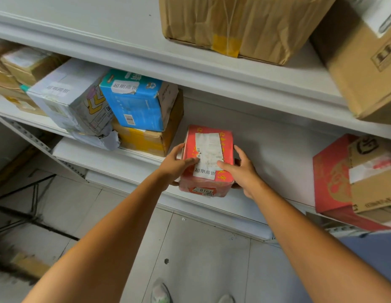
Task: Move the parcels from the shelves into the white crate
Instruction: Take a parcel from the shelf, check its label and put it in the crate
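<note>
Forearms [116, 226]: bare, stretched over grey floor tiles [201, 248].
Shelf [266, 162]: white, red parcel [208, 162] at front edge.
Fingers: left hand [175, 167] and right hand [242, 171] grip parcel's sides.

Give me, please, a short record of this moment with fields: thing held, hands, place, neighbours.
held: red parcel, white label on top
hands: left hand and right hand grip its two sides
place: front of the white shelf
neighbours: blue box stacked on brown box, to its left
white crate: not in view
</note>
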Available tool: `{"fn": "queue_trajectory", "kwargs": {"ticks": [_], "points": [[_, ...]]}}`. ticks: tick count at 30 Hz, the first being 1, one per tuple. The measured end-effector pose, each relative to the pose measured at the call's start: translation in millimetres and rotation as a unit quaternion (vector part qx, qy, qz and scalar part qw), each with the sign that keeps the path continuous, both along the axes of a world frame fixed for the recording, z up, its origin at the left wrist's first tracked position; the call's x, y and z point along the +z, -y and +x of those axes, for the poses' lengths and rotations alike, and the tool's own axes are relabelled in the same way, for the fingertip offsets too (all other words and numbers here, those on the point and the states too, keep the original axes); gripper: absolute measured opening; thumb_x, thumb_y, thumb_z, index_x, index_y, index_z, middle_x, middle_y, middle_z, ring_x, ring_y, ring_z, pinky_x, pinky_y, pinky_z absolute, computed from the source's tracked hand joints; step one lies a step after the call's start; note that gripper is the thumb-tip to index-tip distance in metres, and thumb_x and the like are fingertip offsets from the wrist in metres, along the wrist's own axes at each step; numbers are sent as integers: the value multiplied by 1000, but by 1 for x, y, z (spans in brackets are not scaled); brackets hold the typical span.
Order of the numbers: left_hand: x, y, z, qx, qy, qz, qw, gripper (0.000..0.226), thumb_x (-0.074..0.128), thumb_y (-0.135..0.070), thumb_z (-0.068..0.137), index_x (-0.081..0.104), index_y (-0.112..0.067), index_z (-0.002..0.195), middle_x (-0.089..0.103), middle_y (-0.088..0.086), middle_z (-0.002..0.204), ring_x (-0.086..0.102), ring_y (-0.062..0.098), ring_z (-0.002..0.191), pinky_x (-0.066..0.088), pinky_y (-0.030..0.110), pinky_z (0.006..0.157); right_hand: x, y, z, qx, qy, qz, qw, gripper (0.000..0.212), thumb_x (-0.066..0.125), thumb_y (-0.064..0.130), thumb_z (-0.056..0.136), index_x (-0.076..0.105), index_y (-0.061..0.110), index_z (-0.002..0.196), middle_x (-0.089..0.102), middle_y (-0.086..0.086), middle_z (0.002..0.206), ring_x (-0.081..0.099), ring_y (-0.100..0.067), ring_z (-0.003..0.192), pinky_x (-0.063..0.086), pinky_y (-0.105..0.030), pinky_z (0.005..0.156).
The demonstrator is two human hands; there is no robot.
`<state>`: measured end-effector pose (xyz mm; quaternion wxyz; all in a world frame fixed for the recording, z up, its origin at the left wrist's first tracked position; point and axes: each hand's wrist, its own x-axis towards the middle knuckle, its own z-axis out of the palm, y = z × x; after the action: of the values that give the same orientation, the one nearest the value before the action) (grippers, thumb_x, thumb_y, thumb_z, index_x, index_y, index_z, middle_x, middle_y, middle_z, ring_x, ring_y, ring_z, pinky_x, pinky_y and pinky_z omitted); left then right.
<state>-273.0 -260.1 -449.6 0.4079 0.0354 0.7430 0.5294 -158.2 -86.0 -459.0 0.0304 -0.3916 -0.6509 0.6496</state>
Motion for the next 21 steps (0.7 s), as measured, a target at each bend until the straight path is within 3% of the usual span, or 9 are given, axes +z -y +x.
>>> {"fn": "queue_trajectory", "kwargs": {"ticks": [3,9,14,21], "points": [[0,1,-4,-11,8,2,1000,66,73,-30,87,35,-46,140,69,0,109,67,21,96,52,52,79,-1,0,0,-3,0,-7,1000,89,81,17,81,30,40,150,59,-2,135,69,-20,101,58,-31,67],[-6,10,6,-5,7,29,1000,71,73,-25,88,32,-44,143,71,2,110,69,24,98,56,48,78,-4,11,7,-27,-25,6,999,89,81,12,79,33,41,148,53,0,141,64,-21,112,60,-37,79],[-1,26,20,10,12,54,998,69,73,-18,88,34,-39,141,73,3,106,72,24,95,57,54,85,7,27,14,-13,-44,20,999,82,76,3,82,38,36,147,56,5,135,63,-14,110,58,-34,81],[39,54,53,46,12,68,997,69,73,-15,88,35,-38,140,70,7,112,71,24,97,60,41,71,40,44,32,27,-56,47,997,81,75,1,82,40,35,146,54,8,132,61,-9,106,58,-37,82]]}}
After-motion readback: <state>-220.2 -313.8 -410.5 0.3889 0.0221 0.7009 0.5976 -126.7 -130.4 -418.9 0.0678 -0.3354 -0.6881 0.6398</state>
